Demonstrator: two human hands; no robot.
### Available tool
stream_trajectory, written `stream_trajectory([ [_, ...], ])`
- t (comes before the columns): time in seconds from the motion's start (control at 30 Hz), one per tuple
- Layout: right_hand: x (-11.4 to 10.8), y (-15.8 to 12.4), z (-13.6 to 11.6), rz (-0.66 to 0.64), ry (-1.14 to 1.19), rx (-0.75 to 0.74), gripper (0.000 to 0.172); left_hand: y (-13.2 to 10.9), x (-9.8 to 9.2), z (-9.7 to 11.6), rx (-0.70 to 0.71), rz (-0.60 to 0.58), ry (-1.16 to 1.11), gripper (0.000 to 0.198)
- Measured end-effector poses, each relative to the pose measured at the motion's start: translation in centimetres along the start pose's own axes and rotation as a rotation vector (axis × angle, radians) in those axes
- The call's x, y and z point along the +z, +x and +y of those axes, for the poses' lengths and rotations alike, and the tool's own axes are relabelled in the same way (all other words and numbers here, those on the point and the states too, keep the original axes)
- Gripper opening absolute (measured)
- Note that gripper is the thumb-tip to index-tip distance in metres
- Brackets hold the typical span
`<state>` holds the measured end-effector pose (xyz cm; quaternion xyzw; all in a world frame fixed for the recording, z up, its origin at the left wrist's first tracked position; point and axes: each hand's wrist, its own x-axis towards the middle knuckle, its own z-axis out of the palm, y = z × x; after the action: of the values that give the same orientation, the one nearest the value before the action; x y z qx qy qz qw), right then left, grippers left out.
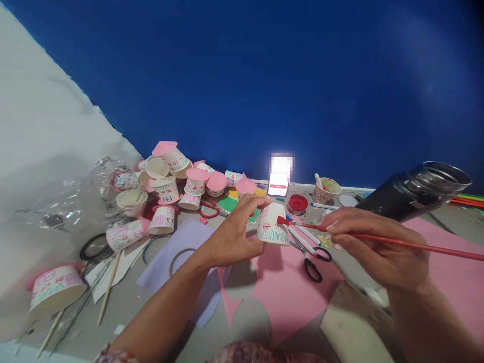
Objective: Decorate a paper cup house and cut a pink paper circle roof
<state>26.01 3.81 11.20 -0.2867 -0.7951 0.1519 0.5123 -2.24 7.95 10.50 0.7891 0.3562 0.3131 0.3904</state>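
Two hands work near the centre of the frame. The left hand [242, 229] is clamped on one paper cup [273, 227], fingers at its narrow top and thumb at its wide lower rim; the cup sits just right of centre, held above the table [242, 277]. It carries one band of green zigzag, red marks above that and a pink drawing. The right hand [378, 252], right of centre, pinches one red paintbrush [381, 238], whose single red tip touches the cup's right side.

Behind them stand one lit phone [278, 186], one pot of red paint [297, 203] and one patterned cup [327, 191] with a white handle in it. One dark flask [404, 194] leans at the right. Two scissors lie about: a black-handled pair [307, 256] right of the held cup, and a red-handled pair [214, 205] left of centre. Two white markers [302, 239] lie beside the black-handled pair.

At least eight more cups [164, 190] are heaped left of centre, several decorated; they overlap too much for an exact count. One further cup [56, 290] lies tipped at the lower left, near two wooden sticks [109, 290]. Two pink sheets [298, 292] spread below and to the right.
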Motion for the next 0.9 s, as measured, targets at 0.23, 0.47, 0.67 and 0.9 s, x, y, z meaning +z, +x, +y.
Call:
stream_trajectory([
  [0.23,-0.17,0.00,0.04,0.000,-0.018,-0.011,0.028,-0.01,-0.04,-0.10,-0.013,0.008,-0.007,0.073],
  [0.47,-0.20,-0.07,-0.23,0.036,-0.002,-0.003,0.030,-0.14,0.01,-0.02,-0.013,0.009,-0.012,0.072],
  [0.67,-0.21,-0.09,-0.17,0.017,-0.018,-0.006,0.029,-0.10,-0.01,0.02,-0.024,0.016,-0.014,0.072],
  [0.9,-0.16,0.00,-0.32,-0.001,-0.002,-0.013,0.028,-0.04,0.05,-0.01,-0.041,0.014,-0.036,0.073],
])
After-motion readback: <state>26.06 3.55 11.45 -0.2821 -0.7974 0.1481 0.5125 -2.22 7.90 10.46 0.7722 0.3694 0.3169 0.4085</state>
